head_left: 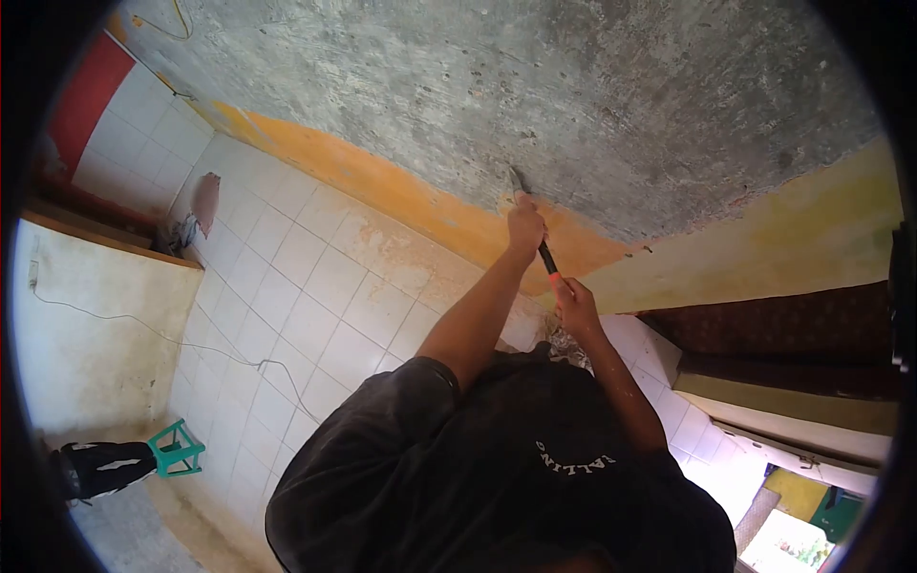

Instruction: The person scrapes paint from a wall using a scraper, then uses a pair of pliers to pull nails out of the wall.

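Note:
A long-handled scraper (546, 256) with a black and orange-red handle is held in both my hands, slanting up to the wall. Its dark metal blade (517, 180) lies against the grey wall (420, 95), close above the strip of orange paint. My left hand (525, 231) is closed around the tool just behind the blade. Lower down, my right hand (577, 307) is wrapped around the handle near its orange-red part. My fingers hide parts of the handle, and its lower end cannot be made out.
Orange paint (334, 158) runs along the wall's lower part, turning yellowish at right. Dust marks the white tile floor (330, 258). A thin cable (220, 350) crosses the tiles. A green stool (177, 449) stands beside a black bag (107, 466). At right is a dark doorway (774, 334).

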`<state>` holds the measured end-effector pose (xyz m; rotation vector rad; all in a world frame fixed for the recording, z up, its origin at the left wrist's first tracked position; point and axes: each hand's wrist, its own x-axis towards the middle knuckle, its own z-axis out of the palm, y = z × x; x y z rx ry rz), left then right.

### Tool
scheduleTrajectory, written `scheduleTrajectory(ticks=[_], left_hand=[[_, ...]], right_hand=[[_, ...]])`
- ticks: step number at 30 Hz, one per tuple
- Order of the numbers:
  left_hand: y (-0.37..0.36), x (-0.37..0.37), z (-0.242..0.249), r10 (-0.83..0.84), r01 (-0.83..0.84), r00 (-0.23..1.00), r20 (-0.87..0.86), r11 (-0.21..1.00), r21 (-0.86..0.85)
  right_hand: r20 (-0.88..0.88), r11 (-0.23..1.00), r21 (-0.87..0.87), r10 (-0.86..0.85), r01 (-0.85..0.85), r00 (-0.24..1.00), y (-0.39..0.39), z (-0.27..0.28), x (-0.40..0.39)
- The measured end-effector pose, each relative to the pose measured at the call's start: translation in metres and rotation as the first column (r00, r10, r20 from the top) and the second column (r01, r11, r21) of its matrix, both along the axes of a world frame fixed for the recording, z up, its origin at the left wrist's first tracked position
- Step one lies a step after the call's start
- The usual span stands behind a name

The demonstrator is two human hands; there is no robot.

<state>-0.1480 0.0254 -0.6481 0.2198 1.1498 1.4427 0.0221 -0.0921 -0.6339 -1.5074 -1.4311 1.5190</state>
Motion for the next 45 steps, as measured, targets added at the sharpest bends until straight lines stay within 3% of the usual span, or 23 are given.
scheduleTrajectory(ticks=[1, 2, 4, 8, 10, 11, 12, 14, 15, 18, 20, 23, 26, 28, 32, 34, 38, 39, 40, 42, 45], left_hand=[[-0.005, 0.009, -0.007, -0.02, 0.043, 0.975, -0.22, 0.994, 0.103], [-0.009, 0.024, -0.012, -0.023, 0.047, 0.974, -0.225, 0.994, 0.103], [-0.024, 0.05, -0.003, -0.181, 0.174, 0.982, 0.052, 0.978, 0.117], [-0.026, 0.063, 0.01, -0.186, 0.182, 0.977, 0.107, 0.982, 0.046], [-0.015, 0.048, -0.018, -0.116, 0.163, 0.968, -0.223, 0.965, 0.206], [-0.012, 0.037, -0.013, -0.13, 0.178, 0.966, -0.224, 0.961, 0.21], [-0.011, 0.023, -0.006, -0.118, 0.139, 0.982, -0.149, 0.98, 0.145], [-0.011, 0.022, 0.003, -0.096, 0.102, 0.992, -0.08, 0.992, 0.077], [-0.014, 0.029, 0.006, -0.12, 0.128, 0.988, -0.097, 0.989, 0.072], [-0.026, 0.066, 0.009, -0.154, 0.168, 0.978, -0.139, 0.981, 0.098], [-0.039, 0.097, 0.025, -0.225, 0.221, 0.965, 0.137, 0.974, 0.042], [-0.051, 0.157, 0.02, -0.311, 0.295, 0.941, 0.137, 0.947, 0.125], [-0.068, 0.191, 0.049, -0.331, 0.307, 0.922, 0.201, 0.941, 0.143], [-0.062, 0.197, 0.046, -0.287, 0.268, 0.937, 0.199, 0.956, 0.119], [-0.054, 0.195, 0.033, -0.167, 0.15, 0.974, 0.154, 0.982, 0.118], [-0.054, 0.2, 0.034, -0.137, 0.131, 0.989, 0.06, 0.986, 0.103], [-0.057, 0.216, 0.031, -0.145, 0.137, 0.987, 0.063, 0.985, 0.109], [-0.05, 0.206, -0.004, -0.16, 0.29, 0.92, -0.359, 0.893, 0.345], [-0.043, 0.187, -0.002, -0.169, 0.299, 0.917, -0.36, 0.89, 0.344], [-0.032, 0.151, 0.007, -0.089, 0.112, 0.981, -0.173, 0.985, 0.128], [-0.041, 0.164, 0.021, -0.1, 0.105, 0.994, -0.041, 0.982, 0.158]], right_hand=[[-0.019, 0.999, -0.021, -0.03, 0.029, 0.999, -0.004, 0.004, -0.005], [-0.024, 0.999, -0.021, -0.033, 0.033, 0.999, -0.011, 0.01, 0.0], [-0.005, 0.977, -0.181, -0.115, 0.112, 0.993, -0.028, 0.025, 0.029], [0.083, 0.967, -0.232, -0.085, 0.102, 0.993, -0.027, 0.043, 0.045], [0.115, 0.995, 0.096, -0.023, 0.012, 0.993, -0.014, 0.0, 0.034], [0.116, 0.994, 0.105, -0.008, -0.004, 0.993, -0.007, -0.021, 0.028], [0.115, 0.994, 0.107, -0.018, 0.006, 0.993, -0.008, -0.01, 0.021], [-0.028, 0.989, -0.146, 0.009, -0.013, 1.0, -0.011, 0.026, 0.007], [-0.012, 0.998, -0.068, -0.002, 0.002, 1.0, -0.014, 0.015, 0.016], [-0.005, 0.99, -0.14, -0.031, 0.03, 1.0, -0.029, 0.033, 0.052], [0.027, 0.977, -0.209, -0.044, 0.048, 0.999, -0.044, 0.061, 0.074], [0.1, 0.956, -0.268, -0.095, 0.119, 0.99, -0.065, 0.064, 0.124], [0.067, 0.983, -0.157, -0.088, 0.098, 0.994, -0.07, 0.06, 0.167], [0.07, 0.959, -0.274, -0.062, 0.079, 0.996, -0.062, 0.077, 0.177], [0.056, 0.988, -0.141, 0.065, -0.057, 0.996, -0.045, 0.059, 0.192], [-0.038, 0.972, -0.232, 0.013, -0.021, 0.999, -0.047, 0.057, 0.193], [-0.003, 0.969, -0.248, 0.003, -0.004, 1.0, -0.048, 0.059, 0.202], [0.069, 0.978, 0.139, 0.149, -0.158, 0.986, -0.041, 0.019, 0.205], [0.067, 0.979, 0.138, 0.14, -0.148, 0.988, -0.035, 0.017, 0.192], [-0.112, 0.989, -0.137, 0.035, -0.051, 0.993, -0.022, 0.021, 0.153], [-0.046, 0.997, -0.064, 0.038, -0.041, 0.998, -0.034, 0.027, 0.162]])
